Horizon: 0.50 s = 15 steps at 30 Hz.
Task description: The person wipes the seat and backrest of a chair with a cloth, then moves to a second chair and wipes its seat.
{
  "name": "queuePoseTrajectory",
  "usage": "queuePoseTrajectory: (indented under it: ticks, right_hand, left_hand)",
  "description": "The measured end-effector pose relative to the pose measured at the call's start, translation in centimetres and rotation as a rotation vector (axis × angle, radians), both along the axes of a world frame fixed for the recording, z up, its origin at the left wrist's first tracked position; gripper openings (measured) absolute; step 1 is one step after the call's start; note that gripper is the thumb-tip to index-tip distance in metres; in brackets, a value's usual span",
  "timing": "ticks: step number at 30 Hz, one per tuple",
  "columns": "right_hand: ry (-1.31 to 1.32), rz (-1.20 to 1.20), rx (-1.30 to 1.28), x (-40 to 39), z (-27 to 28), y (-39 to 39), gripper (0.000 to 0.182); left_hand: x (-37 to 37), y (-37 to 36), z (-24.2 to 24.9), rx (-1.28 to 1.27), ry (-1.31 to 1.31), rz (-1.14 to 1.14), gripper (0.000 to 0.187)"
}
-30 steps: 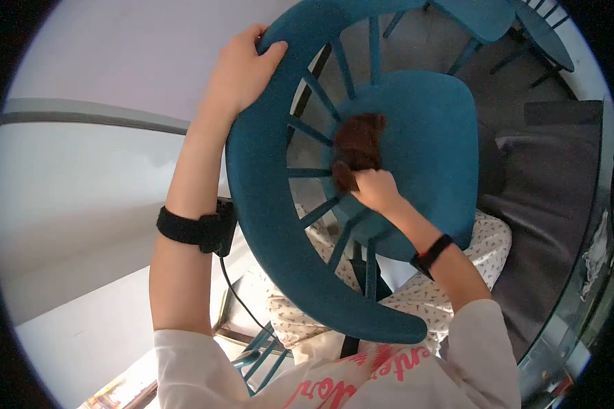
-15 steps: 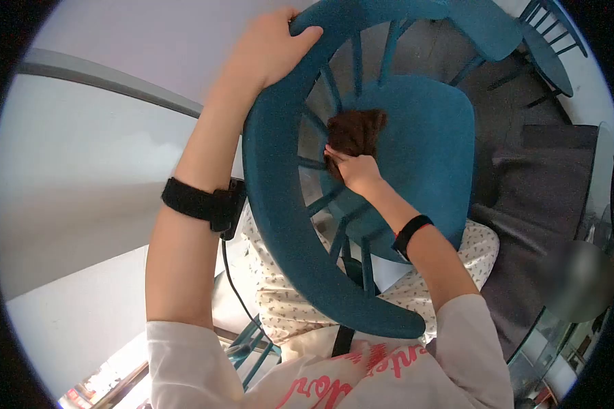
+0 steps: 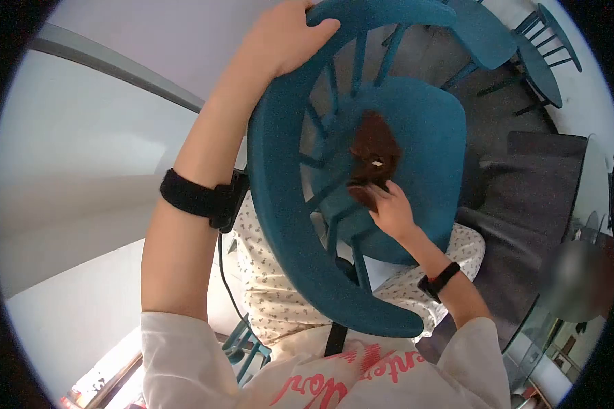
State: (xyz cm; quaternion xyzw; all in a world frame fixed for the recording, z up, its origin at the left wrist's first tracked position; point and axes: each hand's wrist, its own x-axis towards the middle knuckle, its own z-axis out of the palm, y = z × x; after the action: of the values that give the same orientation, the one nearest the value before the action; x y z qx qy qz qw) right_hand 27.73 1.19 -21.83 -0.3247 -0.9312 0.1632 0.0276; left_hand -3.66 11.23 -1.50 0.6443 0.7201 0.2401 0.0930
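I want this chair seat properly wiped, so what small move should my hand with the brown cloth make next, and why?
Probably sweep the brown cloth outward across the seat, away from the spindles. The right hand presses it near the seat's back edge, beside the spindles, so the wide front part lies uncovered. The left hand grips the curved top rail, which should steady the chair.

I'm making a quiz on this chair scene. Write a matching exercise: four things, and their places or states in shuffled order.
1. left hand
2. right hand
3. brown cloth
4. black wristband

A. lies on the chair seat
B. around the left forearm
C. grips the curved top rail
D. holds the cloth's lower end

Pairs: 1-C, 2-D, 3-A, 4-B
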Motion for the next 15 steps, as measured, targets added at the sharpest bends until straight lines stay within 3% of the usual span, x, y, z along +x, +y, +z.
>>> queuePoseTrajectory:
  ticks: [8,11,13,15]
  right_hand:
    - [-0.122,0.002,-0.424,-9.9,-3.0,5.0,0.049]
    - [-0.266,0.037,-0.340,-10.7,-0.9,5.0,0.043]
    - [-0.306,0.147,0.048,-10.1,-1.4,4.2,0.038]
    - [-0.304,0.092,0.050,-11.4,-1.4,3.4,0.036]
  left_hand:
    - [1.0,0.0,0.3,0.022,-0.008,0.001,0.057]
    - [0.5,0.2,-0.2,0.001,-0.038,-0.009,0.058]
    - [0.4,0.7,-0.3,0.008,-0.069,-0.031,0.058]
    - [0.2,0.3,-0.3,0.001,-0.050,-0.006,0.057]
